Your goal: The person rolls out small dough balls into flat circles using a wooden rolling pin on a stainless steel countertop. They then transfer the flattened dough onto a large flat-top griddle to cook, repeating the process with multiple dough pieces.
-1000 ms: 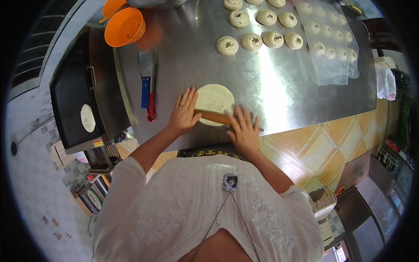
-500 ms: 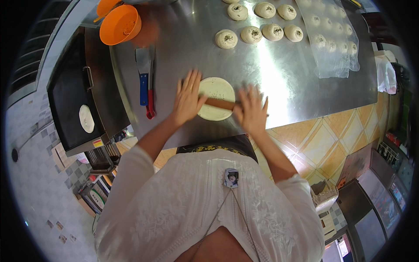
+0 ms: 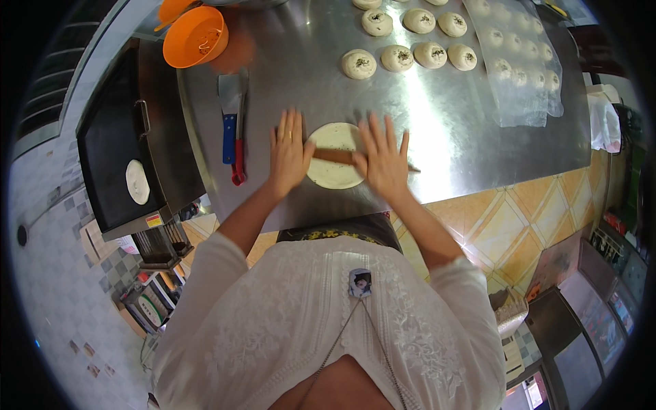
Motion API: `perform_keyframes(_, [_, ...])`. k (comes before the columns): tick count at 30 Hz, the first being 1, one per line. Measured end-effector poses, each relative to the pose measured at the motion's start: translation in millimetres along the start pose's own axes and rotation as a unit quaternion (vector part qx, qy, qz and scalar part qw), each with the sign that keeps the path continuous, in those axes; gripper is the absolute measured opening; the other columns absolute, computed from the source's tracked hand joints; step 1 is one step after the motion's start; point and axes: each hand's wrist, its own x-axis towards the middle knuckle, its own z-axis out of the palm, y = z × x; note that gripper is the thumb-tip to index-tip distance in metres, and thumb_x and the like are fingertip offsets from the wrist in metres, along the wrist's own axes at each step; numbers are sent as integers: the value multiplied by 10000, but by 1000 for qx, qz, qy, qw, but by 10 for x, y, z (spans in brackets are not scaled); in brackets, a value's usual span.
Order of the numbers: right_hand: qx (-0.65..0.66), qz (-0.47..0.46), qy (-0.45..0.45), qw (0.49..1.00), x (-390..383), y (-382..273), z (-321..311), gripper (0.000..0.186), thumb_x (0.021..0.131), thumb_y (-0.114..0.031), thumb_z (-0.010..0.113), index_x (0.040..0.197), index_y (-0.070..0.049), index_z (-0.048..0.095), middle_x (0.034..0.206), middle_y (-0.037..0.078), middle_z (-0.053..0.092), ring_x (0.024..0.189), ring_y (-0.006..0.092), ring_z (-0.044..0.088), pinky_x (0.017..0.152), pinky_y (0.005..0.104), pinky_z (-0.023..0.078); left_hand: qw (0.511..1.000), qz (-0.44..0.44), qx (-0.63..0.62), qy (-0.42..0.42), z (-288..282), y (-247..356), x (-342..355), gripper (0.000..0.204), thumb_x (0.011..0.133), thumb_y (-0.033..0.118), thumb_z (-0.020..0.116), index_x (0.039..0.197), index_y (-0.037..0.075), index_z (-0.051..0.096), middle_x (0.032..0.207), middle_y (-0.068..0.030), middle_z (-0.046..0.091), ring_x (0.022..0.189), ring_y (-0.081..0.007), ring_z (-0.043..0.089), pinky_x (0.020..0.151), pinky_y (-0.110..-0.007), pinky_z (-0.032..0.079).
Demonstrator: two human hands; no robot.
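A flat round of pale dough (image 3: 335,177) with dark specks lies near the front edge of the metal table. Across it rests a brown wooden rolling pin (image 3: 333,156), tilted slightly down to the right, its thin tip showing past the right hand. My left hand (image 3: 290,156) presses flat on the pin's left end, fingers stretched out. On the right end lies my right hand (image 3: 384,160), palm down with its fingers spread. Neither hand wraps round the pin.
Filled dough balls (image 3: 396,59) stand in rows at the back, more under a clear plastic sheet (image 3: 523,102). A blue-handled scraper (image 3: 229,133) and red-handled tool (image 3: 238,160) lie left, below an orange bowl (image 3: 179,39). One flat dough piece (image 3: 137,182) sits on a black griddle (image 3: 102,147).
The rolling pin has shifted slightly left and up over the dough, both hands moving with it. My right hand's fingers now point more straight ahead. The whole view has shifted a little.
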Motion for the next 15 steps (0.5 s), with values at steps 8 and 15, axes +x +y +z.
perform_keyframes(8, [61,-14,-26,998,-252,-156,-10,653,946,-386,603,1495,-75,435,1611,164,317,1498,371,261,1159,643,229,996,52,29,-73,-161,-101,-235,764,995,412,524,1566,-17,255,1647,-202,223,1531,-378,186,1180,-650,165])
perform_keyframes(15, [121,-64,-34,990,-724,234,-159,526,845,-66,633,1366,-121,583,1184,78,614,1051,270,589,910,445,451,999,-27,-22,6,-246,-29,-745,892,904,376,666,1580,2,221,1656,-188,205,1540,-388,156,1181,-660,130])
